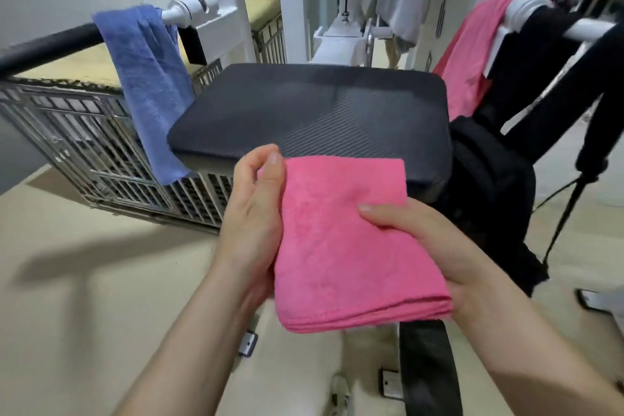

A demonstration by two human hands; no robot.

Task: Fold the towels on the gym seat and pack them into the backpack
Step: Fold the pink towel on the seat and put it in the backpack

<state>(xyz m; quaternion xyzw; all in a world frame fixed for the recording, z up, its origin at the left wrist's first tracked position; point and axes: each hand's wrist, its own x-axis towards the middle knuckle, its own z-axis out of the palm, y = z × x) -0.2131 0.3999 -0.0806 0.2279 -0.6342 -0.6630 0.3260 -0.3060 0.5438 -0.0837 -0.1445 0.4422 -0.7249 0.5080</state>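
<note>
We cannot tell what the black backpack holds; our left hand and right hand both grip the folded pink towel at its sides.

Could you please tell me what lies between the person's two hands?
A folded pink towel, held at its sides by the left hand and the right hand, as the head view shows.

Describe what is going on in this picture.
A person holds a folded pink terry towel between the left hand and the right hand, in front of the dark padded gym seat. A blue terry towel and a second pink towel hang unfolded on either side. The black fabric backpack sits right of the seat.
</note>
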